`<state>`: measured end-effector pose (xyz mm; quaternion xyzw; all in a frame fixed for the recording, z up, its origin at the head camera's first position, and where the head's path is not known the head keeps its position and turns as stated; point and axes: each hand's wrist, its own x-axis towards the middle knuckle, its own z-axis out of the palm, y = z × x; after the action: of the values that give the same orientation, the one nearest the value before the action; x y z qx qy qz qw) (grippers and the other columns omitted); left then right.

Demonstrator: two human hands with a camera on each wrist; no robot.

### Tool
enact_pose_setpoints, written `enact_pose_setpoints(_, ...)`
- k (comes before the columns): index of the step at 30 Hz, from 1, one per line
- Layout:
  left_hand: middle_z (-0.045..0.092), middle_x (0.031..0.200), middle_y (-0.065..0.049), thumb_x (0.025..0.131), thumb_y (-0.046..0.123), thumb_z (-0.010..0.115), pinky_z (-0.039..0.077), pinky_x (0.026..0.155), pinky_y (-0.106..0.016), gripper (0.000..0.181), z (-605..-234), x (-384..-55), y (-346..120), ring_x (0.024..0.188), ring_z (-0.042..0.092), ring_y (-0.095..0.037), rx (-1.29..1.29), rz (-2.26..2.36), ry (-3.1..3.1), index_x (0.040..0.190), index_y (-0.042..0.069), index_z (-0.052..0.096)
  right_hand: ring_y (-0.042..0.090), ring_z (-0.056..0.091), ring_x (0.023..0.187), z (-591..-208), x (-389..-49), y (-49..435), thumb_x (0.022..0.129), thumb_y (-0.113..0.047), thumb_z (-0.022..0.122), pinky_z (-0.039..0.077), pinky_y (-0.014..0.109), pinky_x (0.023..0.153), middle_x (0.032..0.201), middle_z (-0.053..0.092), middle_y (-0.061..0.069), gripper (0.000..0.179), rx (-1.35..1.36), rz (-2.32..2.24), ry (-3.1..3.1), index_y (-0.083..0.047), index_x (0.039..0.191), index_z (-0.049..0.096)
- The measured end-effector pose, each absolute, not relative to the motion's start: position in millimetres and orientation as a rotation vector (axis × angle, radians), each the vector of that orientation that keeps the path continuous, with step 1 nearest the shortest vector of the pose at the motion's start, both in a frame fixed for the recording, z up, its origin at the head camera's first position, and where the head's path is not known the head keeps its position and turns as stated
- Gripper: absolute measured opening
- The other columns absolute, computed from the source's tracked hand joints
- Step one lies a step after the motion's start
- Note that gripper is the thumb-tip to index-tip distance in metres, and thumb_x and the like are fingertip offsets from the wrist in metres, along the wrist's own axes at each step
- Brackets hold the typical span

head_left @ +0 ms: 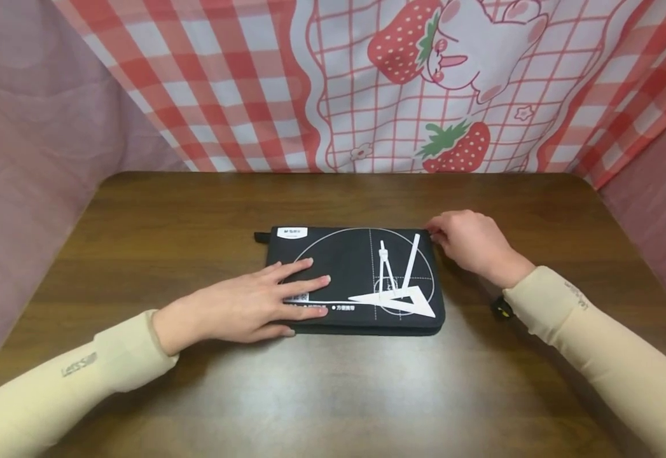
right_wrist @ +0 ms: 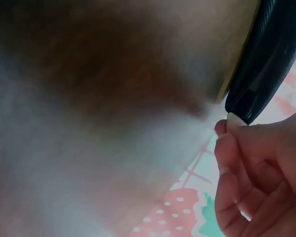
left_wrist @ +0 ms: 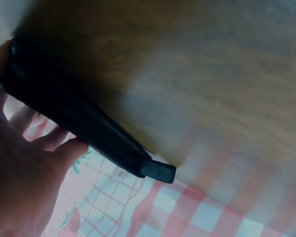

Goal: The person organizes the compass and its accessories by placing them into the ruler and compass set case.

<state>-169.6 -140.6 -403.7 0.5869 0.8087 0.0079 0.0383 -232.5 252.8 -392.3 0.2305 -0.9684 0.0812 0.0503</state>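
A black zippered case [head_left: 333,261] lies flat on the table, its cover printed in white with a compass, a ruler and a set square. My left hand [head_left: 247,302] rests on the case's left part, fingers spread and straight. In the left wrist view, a short fabric tab [left_wrist: 159,171] sticks out at the case's left end. At the far right corner, my right hand [head_left: 476,245] has its thumb and forefinger pinched together at the zipped edge [right_wrist: 246,101]. The zipper pull there is mostly hidden by the fingertips.
The brown wooden table [head_left: 333,394] has rounded far corners. Behind it hangs a red-and-white checked curtain [head_left: 241,76] with strawberries. Pink cloth [head_left: 41,108] hangs at both sides. A dark band with a yellow mark [head_left: 502,308] shows at the right wrist.
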Motion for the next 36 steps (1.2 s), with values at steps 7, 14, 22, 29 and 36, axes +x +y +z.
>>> enact_pose_setpoints(7, 0.012, 0.166, -0.001, 0.1, 0.043, 0.058, 0.032, 0.106, -0.062, 0.059, -405, -169, -141, 0.15, 0.004, -0.037, 1.766, -0.006, 2.493, 0.154, 0.036, 0.035, 0.031, 0.064, 0.08, -387, -226, 252, 0.085, -0.001, 0.072, 0.055, 0.05, 0.068, 0.093, 0.066, 0.014, 0.027, 0.726, 0.098, -2.981, 0.0, 0.112, 0.074)
enact_pose_setpoints(14, 0.015, 0.165, -0.005, 0.1, 0.043, 0.058, 0.032, 0.109, -0.057, 0.058, -402, -165, -142, 0.149, 0.008, -0.042, 1.771, -0.065, 2.521, 0.153, 0.034, 0.038, 0.024, 0.059, 0.073, -384, -227, 256, 0.084, 0.003, 0.07, 0.052, 0.042, 0.061, 0.087, 0.061, 0.01, 0.027, 0.76, 0.129, -3.053, 0.002, 0.111, 0.074)
enact_pose_setpoints(22, 0.015, 0.165, -0.005, 0.099, 0.041, 0.06, 0.031, 0.11, -0.057, 0.059, -400, -164, -138, 0.149, 0.007, -0.042, 1.766, -0.065, 2.506, 0.154, 0.034, 0.037, 0.02, 0.053, 0.067, -385, -219, 266, 0.082, 0.003, 0.074, 0.046, 0.033, 0.057, 0.083, 0.059, 0.007, 0.03, 0.824, 0.113, -3.034, -0.001, 0.112, 0.075)
enact_pose_setpoints(29, 0.013, 0.166, -0.004, 0.099, 0.042, 0.06, 0.031, 0.11, -0.057, 0.06, -399, -164, -137, 0.149, 0.007, -0.042, 1.742, -0.08, 2.504, 0.154, 0.036, 0.035, 0.019, 0.054, 0.07, -384, -209, 271, 0.08, 0.002, 0.079, 0.049, 0.031, 0.061, 0.084, 0.059, 0.006, 0.03, 0.937, 0.169, -3.026, -0.002, 0.11, 0.076)
enact_pose_setpoints(36, 0.012, 0.166, -0.004, 0.099, 0.041, 0.06, 0.033, 0.109, -0.057, 0.06, -400, -164, -138, 0.149, 0.007, -0.042, 1.737, -0.061, 2.506, 0.154, 0.036, 0.035, 0.017, 0.053, 0.069, -385, -195, 271, 0.079, 0.002, 0.08, 0.049, 0.028, 0.059, 0.082, 0.059, 0.003, 0.028, 0.99, 0.177, -3.004, -0.004, 0.107, 0.078)
